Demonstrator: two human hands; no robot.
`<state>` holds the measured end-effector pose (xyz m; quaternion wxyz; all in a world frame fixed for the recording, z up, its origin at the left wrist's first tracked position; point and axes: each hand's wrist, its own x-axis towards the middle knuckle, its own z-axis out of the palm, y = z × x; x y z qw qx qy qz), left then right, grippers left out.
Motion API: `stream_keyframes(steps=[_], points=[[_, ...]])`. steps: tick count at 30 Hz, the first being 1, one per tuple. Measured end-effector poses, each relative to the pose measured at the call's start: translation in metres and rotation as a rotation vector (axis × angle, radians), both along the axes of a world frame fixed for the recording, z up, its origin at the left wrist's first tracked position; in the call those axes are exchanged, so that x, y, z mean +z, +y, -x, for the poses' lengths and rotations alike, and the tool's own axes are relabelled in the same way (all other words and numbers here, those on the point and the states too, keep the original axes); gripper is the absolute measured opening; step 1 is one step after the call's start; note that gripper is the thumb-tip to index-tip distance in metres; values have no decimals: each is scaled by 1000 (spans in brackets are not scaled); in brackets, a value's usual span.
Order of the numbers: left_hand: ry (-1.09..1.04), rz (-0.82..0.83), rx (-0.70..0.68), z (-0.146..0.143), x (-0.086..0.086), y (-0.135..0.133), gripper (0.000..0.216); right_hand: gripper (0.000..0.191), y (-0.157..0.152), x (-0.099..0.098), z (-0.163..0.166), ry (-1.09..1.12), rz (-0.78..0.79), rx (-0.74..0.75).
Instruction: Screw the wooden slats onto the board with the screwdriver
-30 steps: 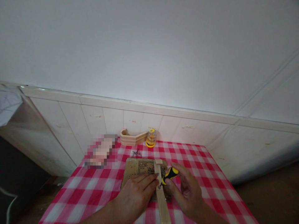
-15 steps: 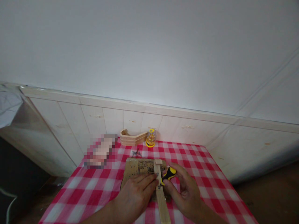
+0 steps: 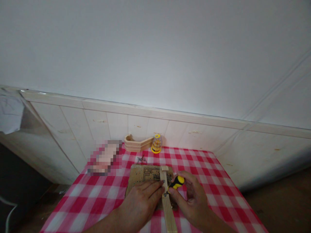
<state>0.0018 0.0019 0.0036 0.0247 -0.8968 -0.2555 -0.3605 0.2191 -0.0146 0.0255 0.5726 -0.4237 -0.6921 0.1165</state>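
A pale wooden strip (image 3: pixel 168 210) with a small block at its far end lies across a brown board (image 3: pixel 138 174) with black printed lines. Dark screw heads show along the strip. My left hand (image 3: pixel 142 200) lies flat over the board, fingers stretched out and fingertips touching the strip's left side; its thumb is hidden. In my right hand (image 3: pixel 194 200) is a short yellow-and-black screwdriver (image 3: pixel 177 183), pinched between thumb and fingers. It leans over the strip's right edge near the lower screw; the tip is too small to make out.
Behind the board lie several loose screws (image 3: pixel 142 159). A curved wooden piece (image 3: pixel 138 144) and a clear-and-yellow bit case (image 3: pixel 156 144) stand by the panelled wall (image 3: pixel 194 136). A blurred-out object (image 3: pixel 105 158) is at the left. A red-and-white checked cloth (image 3: pixel 218 181) covers the table.
The screwdriver handle has turned and shifted slightly in my right fingers, now leaning a little more to the right. My left hand, the strip and the board stay in place.
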Motion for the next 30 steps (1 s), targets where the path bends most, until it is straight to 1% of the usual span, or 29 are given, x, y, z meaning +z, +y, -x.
stream_keyframes(steps=[5,8,11,15,18,25,30], points=[[-19,-8,12,0,0,0,31,38,0,1,-1,14,13,20],[-21,-17,12,-1,-1,0,32,38,2,4,1,70,6,26],[-19,-23,-2,0,-1,0,33,38,6,8,3,137,14,-4],[-3,-18,5,1,0,1,33,35,12,11,3,168,49,-48],[8,-18,8,1,0,1,33,36,14,10,2,181,85,-39],[16,2,19,1,-4,0,34,39,16,5,-1,127,139,-19],[3,-9,8,0,-1,0,32,42,15,6,-1,87,140,58]])
